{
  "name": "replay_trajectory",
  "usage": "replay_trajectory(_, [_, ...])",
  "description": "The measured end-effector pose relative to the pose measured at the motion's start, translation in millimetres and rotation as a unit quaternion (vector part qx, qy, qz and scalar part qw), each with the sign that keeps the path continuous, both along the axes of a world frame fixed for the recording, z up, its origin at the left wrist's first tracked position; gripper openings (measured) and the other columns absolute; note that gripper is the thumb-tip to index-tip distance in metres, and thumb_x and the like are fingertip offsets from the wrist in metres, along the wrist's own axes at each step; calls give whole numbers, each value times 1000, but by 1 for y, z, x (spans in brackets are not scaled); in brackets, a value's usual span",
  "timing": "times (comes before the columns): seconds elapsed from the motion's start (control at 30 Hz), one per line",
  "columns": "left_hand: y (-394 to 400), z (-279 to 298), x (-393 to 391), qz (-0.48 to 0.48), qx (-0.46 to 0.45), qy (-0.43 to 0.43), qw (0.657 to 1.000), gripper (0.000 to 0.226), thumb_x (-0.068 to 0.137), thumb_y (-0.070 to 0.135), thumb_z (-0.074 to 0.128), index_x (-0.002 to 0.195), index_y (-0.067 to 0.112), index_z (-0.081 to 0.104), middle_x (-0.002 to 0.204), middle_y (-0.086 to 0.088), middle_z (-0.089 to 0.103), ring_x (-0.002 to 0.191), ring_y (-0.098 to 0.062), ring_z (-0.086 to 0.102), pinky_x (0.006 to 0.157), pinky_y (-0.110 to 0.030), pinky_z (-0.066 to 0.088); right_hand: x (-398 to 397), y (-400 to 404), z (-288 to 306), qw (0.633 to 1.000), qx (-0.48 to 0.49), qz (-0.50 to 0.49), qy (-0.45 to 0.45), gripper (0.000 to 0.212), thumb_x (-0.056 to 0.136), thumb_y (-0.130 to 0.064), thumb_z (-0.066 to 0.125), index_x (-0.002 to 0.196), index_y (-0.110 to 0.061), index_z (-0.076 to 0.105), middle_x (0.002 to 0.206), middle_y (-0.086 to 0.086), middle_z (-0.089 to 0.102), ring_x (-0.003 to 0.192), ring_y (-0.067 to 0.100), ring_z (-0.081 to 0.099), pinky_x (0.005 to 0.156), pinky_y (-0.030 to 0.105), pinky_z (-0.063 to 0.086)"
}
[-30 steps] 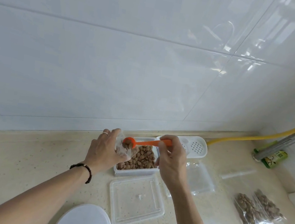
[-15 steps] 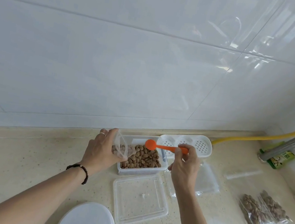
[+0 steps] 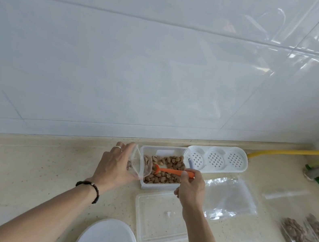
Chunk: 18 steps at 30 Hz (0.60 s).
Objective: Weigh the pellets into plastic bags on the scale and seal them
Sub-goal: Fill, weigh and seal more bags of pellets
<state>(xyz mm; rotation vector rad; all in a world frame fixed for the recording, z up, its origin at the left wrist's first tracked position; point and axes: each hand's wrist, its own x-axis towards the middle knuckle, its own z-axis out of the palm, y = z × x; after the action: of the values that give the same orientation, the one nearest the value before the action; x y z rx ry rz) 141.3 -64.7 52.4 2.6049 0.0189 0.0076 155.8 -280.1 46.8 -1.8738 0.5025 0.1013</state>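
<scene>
Hands: left (image 3: pixel 113 166) grips bag (image 3: pixel 138 165), right (image 3: pixel 190 187) dips scoop (image 3: pixel 173 171) (in pellets (image 3: pixel 168 165)).

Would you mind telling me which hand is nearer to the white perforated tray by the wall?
Right. The right hand, gripping the orange scoop, is just in front of the white perforated tray; the left hand, holding the plastic bag, is beyond the pellet container.
</scene>
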Motion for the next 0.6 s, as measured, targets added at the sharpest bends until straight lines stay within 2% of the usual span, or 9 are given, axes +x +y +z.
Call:
replay_trajectory(0.1, [0,-2,1,-1,11,-2,1000,88,67,50,79,139,23,36,114,-2,46,104,-22,52,81,-33,39,0,-4,3,998,47,-46,16,9,100,-14,47,102,-13,56,86,16,66,42,14,52,42,26,42])
replay_trajectory(0.23, [0,-3,3,-1,33,-9,999,92,66,54,78,141,23,34,116,-4,48,105,-22,53,81,-33,42,0,-13,6,991,89,-97,28,11,99,-12,48,105,-10,57,81,14,63,45,15,52,47,28,43])
replay_trajectory(0.37, [-2,0,7,-1,55,-15,998,91,66,52,77,141,22,35,115,-5,50,104,-24,54,80,-34,42,-3,-24,16,981,143,-128,32,8,99,-10,48,100,-13,56,93,12,73,46,15,50,51,30,42])
replay_trajectory(0.5, [-8,6,12,-1,75,-13,997,81,67,53,73,135,23,38,113,-4,51,105,-26,54,79,-36,42,-5,-31,38,977,172,-124,5,9,99,-10,47,98,-14,55,91,9,74,47,15,48,52,30,41])
replay_trajectory(0.6, [-17,12,15,2,72,-22,997,69,68,52,71,124,24,41,103,-1,48,99,-25,55,74,-35,39,-7,-29,60,980,169,-104,-30,9,100,-11,48,101,-13,56,88,7,74,46,14,50,53,29,42])
